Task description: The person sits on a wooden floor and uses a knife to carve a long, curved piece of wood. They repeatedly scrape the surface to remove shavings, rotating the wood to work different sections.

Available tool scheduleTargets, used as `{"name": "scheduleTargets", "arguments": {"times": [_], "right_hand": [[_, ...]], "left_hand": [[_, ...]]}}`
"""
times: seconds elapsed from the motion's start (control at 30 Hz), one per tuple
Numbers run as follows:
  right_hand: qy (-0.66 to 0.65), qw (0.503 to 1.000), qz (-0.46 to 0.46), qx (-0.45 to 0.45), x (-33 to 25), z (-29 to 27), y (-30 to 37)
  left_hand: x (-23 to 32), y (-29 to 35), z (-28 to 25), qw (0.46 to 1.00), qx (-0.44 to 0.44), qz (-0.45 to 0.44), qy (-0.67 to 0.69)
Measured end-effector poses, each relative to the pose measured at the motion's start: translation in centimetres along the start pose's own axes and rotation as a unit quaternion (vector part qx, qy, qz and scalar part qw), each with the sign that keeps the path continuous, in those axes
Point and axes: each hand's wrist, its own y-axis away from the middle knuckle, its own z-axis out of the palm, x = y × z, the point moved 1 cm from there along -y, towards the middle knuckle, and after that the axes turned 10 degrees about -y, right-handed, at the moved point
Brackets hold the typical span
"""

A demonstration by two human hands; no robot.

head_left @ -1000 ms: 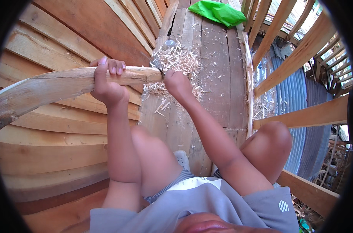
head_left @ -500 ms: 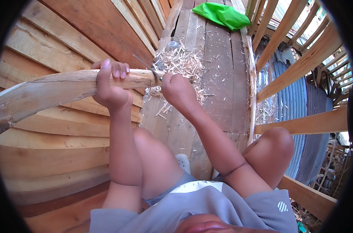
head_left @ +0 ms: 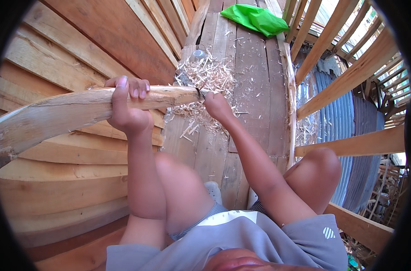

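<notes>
A long, curved piece of pale wood [head_left: 70, 108] reaches in from the left edge, its narrower end over the floor. My left hand [head_left: 128, 104] is wrapped round it, thumb on top and fingers over the far side. At the narrow end, my right hand [head_left: 217, 106] is closed on a knife [head_left: 199, 93]. Only a short dark part of the blade shows, against the wood's tip; the handle is hidden in my fist.
Wood shavings [head_left: 207, 74] lie heaped on the plank floor [head_left: 255, 104], beside a clear rounded container [head_left: 197, 55]. A green plastic bag [head_left: 255, 19] lies farther off. A plank wall [head_left: 74, 194] stands left; a slatted railing [head_left: 336, 101] runs along the right.
My right hand has moved right and slightly nearer with the knife, along to the wood's tip. The wood's narrow end has dipped a little. My left hand keeps its grip.
</notes>
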Motion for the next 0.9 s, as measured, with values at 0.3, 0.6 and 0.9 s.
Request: {"name": "scheduleTargets", "arguments": {"times": [0.3, 0.6, 0.9], "right_hand": [[-0.013, 0.999, -0.027, 0.028, 3.0, 0.8, -1.6], [-0.003, 1.0, 0.009, 0.023, 3.8, 0.3, -1.8], [-0.042, 0.999, -0.009, -0.002, -1.8, 1.8, -0.4]], "left_hand": [[-0.2, 0.2, -0.2, 1.0, -0.003, 0.002, -0.002], [-0.5, 0.2, -0.2, 1.0, -0.025, 0.001, -0.003], [-0.6, -0.6, -1.6, 0.996, -0.092, 0.014, 0.013]]}}
